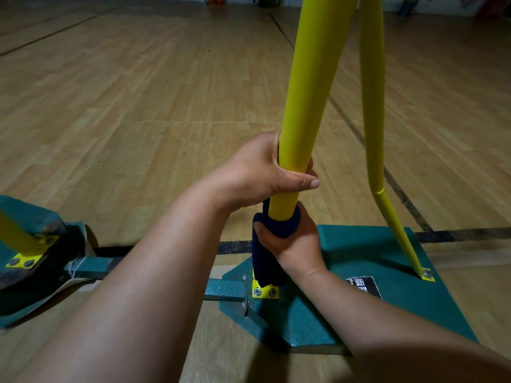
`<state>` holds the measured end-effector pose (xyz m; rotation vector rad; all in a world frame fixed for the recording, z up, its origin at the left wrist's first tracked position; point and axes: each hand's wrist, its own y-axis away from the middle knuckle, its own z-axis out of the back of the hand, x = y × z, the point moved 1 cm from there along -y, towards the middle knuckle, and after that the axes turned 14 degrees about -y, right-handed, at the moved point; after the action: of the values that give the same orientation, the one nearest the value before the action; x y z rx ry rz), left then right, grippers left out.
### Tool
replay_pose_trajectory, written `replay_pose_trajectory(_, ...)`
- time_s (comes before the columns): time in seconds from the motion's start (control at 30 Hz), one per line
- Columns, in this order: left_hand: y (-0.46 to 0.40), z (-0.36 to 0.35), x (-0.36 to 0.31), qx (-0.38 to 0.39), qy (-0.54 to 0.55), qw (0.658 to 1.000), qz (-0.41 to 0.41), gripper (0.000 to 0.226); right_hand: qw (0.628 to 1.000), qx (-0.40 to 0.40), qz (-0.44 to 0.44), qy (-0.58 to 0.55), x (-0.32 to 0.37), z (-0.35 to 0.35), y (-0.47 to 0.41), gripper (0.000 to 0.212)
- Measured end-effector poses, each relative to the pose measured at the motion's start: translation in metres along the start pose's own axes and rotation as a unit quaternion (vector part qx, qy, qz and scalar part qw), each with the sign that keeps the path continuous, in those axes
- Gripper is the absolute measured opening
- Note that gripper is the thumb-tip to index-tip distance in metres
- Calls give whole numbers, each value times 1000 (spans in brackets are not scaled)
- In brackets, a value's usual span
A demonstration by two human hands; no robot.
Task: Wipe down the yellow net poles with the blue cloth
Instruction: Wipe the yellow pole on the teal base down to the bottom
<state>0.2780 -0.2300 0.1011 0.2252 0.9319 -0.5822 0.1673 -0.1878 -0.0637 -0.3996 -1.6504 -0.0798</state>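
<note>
Right hand [290, 239] wraps blue cloth [266, 261] round yellow pole [307, 111], beside brace [373, 120].

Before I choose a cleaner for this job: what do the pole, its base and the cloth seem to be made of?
The pole looks like a metal tube under smooth, semi-gloss yellow paint, bolted down through a yellow plate. The base seems to be heavy metal with a grainy, matte green coating. The cloth looks like soft, thick dark blue fabric, perhaps microfibre; it folds round the pole.

Brace pole [373, 106] crowds right; open floor [124, 92] left.
</note>
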Motion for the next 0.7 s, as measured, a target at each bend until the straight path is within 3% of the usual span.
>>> replay_pose_trajectory(0.47,3,-6,0,-22,6,1000,1,30,996,15,-86,23,-31,8,11,52)
replay_pose_trajectory(0.7,4,-9,3,-44,-8,999,18,28,999,-3,-5,32,0,5,-1,50)
